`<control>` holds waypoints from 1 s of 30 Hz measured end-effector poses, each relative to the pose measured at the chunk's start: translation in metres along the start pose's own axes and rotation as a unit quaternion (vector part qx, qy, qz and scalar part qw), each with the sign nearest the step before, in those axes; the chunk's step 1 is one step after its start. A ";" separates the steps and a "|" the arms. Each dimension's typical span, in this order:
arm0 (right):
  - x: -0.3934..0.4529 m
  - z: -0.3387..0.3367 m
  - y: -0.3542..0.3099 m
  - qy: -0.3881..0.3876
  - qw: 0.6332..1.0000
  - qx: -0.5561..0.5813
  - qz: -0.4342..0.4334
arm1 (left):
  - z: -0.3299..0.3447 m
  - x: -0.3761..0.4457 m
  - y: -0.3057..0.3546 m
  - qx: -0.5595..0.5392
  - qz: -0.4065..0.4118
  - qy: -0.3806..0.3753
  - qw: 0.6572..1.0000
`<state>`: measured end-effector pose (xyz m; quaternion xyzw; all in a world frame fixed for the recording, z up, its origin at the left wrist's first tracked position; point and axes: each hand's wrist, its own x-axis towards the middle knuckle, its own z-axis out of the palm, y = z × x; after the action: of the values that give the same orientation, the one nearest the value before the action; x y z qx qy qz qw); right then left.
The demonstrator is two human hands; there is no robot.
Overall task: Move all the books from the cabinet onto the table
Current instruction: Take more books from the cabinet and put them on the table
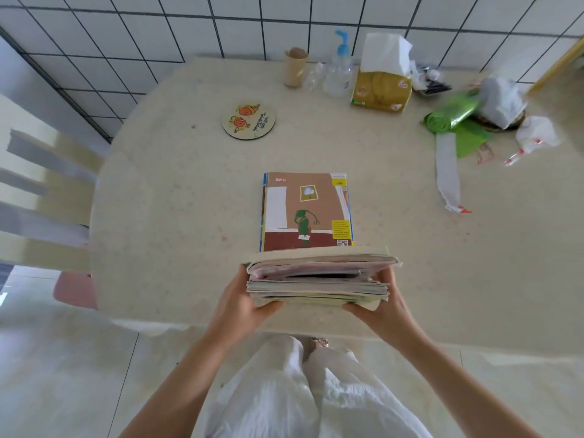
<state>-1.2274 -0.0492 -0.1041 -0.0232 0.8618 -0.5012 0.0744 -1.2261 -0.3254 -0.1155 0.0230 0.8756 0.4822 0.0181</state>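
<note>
**Carrying a stack of books over the table**

Holding a thick stack of books (319, 278) between both hands, we keep it just above the near edge of the pale table (177, 197). Our left hand (243, 300) grips the stack's left end, fingers curled under it, and our right hand (379, 300) grips the right end the same way. The stack is made of thin, worn books with cream and pinkish covers, their page edges turned toward us and a dark gap showing partway down.

Just beyond the stack, a brown-covered book (305, 211) lies flat on the table, with more books under it showing blue edges. Its cover bears a green figure, a small framed picture and yellow labels.

Far beyond that book, by the tiled wall, a tissue box (380, 90) holds white tissues poking out of its top. Left of the box stand a pump bottle (338, 71) with a blue top and a brown cup (295, 67). A round coaster (248, 121) lies further left of the cup. Right of the tissue box lie a green roll of bags (450, 113), white plastic bags (502, 101) and a strip of white paper (447, 172).

A chair (44, 191) stands at the table's left side.
</note>
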 end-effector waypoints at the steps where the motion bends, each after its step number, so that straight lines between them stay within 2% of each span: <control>1: -0.001 0.000 0.003 -0.001 1.000 -0.003 0.001 | 0.001 0.000 -0.003 0.016 0.009 -0.001 1.000; 8: -0.005 0.001 0.012 -0.006 0.999 0.032 0.033 | 0.002 0.001 -0.016 0.035 0.016 -0.016 0.999; 13: -0.002 0.011 0.019 -0.025 0.998 -0.014 0.055 | 0.004 0.006 -0.015 0.004 0.010 -0.039 0.999; 18: 0.005 0.008 0.019 0.005 0.997 0.020 0.076 | 0.002 0.005 -0.020 0.015 0.005 -0.039 0.999; 24: 0.008 0.006 0.024 -0.016 0.994 0.027 0.109 | 0.004 0.004 -0.024 -0.004 -0.014 -0.027 1.000; 30: 0.018 0.002 0.019 -0.038 0.995 -0.011 0.095 | 0.001 0.009 -0.016 -0.002 -0.032 0.009 0.999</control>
<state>-1.2441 -0.0438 -0.1238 0.0391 0.8621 -0.4813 0.1540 -1.2358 -0.3324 -0.1292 -0.0096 0.8749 0.4835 0.0254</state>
